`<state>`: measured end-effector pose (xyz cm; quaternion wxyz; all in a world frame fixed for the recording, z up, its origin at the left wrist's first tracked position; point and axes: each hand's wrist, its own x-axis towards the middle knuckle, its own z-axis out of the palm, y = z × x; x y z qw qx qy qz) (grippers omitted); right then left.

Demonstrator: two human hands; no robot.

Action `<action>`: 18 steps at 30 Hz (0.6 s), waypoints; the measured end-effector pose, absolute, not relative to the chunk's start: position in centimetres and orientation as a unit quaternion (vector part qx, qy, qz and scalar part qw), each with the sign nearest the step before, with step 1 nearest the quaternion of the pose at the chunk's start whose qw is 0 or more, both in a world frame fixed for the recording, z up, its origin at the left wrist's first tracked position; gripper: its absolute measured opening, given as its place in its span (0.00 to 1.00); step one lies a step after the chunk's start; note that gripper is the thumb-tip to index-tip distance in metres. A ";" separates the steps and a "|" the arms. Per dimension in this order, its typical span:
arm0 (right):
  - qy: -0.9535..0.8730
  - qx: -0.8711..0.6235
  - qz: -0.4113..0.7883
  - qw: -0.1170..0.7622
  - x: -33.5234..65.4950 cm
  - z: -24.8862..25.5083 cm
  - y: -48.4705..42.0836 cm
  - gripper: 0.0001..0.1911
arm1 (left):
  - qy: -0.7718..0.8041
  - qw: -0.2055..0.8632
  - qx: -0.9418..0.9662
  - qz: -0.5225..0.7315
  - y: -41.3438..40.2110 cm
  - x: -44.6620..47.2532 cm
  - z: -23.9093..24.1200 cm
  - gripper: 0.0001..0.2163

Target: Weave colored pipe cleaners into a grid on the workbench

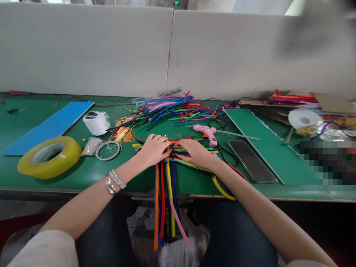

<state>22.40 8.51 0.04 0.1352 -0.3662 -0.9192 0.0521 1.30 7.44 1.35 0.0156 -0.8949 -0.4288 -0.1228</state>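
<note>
Colourful pipe cleaners cross each other in a woven bundle at the table's front edge. Several long ones, among them a red pipe cleaner point(162, 200), hang down over the edge; others lie crosswise under my hands. My left hand point(154, 149), wearing a ring, has its fingers bent and closed on the left of the crossing. From the other side my right hand point(196, 152) grips the crosswise pipe cleaners, its fingertips near those of the left. The crossing itself is mostly hidden by my fingers. A yellow loop point(221, 190) curves out below my right wrist.
Loose pipe cleaners point(172, 107) are heaped behind my hands. To the right are a pink glue gun point(207, 133), a phone point(251, 161) and a green board point(258, 144). Left stand a tape roll point(50, 157), white thread spool point(96, 123), ring point(108, 151) and blue board point(52, 128).
</note>
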 end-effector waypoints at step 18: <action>-0.924 -0.363 -0.029 0.119 22.1 -1.0 8.7 0.18 | -0.353 0.013 -0.928 -0.115 9.5 1.9 -0.4 0.15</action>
